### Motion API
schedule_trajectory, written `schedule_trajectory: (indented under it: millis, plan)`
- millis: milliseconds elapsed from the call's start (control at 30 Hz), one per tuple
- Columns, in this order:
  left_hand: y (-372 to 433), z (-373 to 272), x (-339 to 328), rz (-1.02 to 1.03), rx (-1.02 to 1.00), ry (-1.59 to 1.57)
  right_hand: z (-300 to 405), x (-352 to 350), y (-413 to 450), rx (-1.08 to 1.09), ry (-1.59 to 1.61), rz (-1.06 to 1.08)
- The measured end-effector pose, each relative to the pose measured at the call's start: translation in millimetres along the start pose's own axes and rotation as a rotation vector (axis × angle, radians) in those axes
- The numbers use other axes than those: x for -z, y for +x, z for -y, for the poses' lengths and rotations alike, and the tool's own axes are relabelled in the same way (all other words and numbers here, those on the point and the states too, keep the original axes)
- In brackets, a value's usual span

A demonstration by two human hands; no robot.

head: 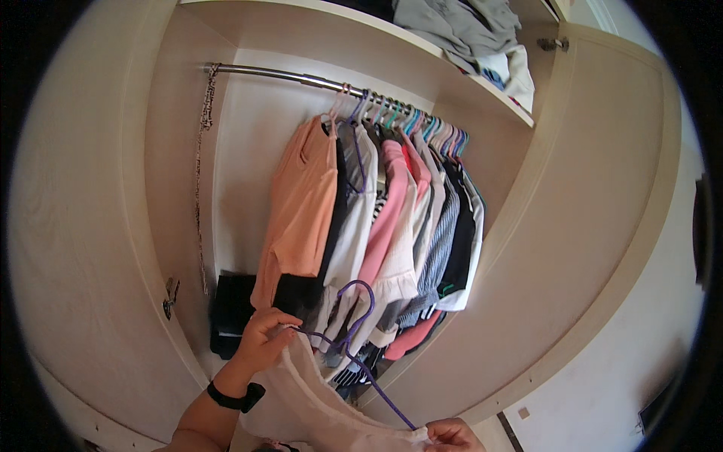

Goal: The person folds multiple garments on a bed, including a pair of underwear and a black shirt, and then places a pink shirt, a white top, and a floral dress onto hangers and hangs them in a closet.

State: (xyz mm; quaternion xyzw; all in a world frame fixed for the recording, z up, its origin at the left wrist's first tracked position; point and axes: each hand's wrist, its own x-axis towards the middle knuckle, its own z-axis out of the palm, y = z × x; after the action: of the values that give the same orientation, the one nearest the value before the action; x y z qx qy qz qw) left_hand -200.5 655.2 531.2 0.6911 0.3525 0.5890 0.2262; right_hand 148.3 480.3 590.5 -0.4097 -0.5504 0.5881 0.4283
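Note:
My left hand (270, 338) pinches one shoulder of a pale pinkish-white garment (316, 401) at the end of a purple hanger (361, 339). The other shoulder is held by my right hand (452, 435), at the picture's bottom edge, near the hanger's other end. Between my hands the garment's neckline hangs below the hanger, whose hook points up and is on nothing. Behind it, an orange top (302, 209) and several other garments hang from a metal wardrobe rail (271, 72). An uncovered purple hanger (359, 152) hangs among them.
Wardrobe doors stand open at left (79, 226) and right (570, 226). A shelf (339, 25) above the rail holds a heap of grey and white clothes (457, 34). A patterned cord (199, 186) hangs at the rail's left end. Dark folded fabric (231, 305) lies at the wardrobe's bottom left.

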Motion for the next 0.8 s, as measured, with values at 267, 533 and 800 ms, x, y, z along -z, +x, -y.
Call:
schedule_trajectory:
  millis: [267,533,800]
  plan:
    - [93.5,14.6,54.0,-0.286,-0.094,-0.02,54.2,-60.1,110.5,0.178,0.145,0.035]
    - [163.5,53.4,104.1,-0.451,-0.307,0.175,94.9,-100.5,232.2,0.255,0.228,-0.089]
    - [185.2,82.8,112.3,-0.437,-0.155,0.035,161.1,-138.0,364.9,0.612,0.205,-0.103]
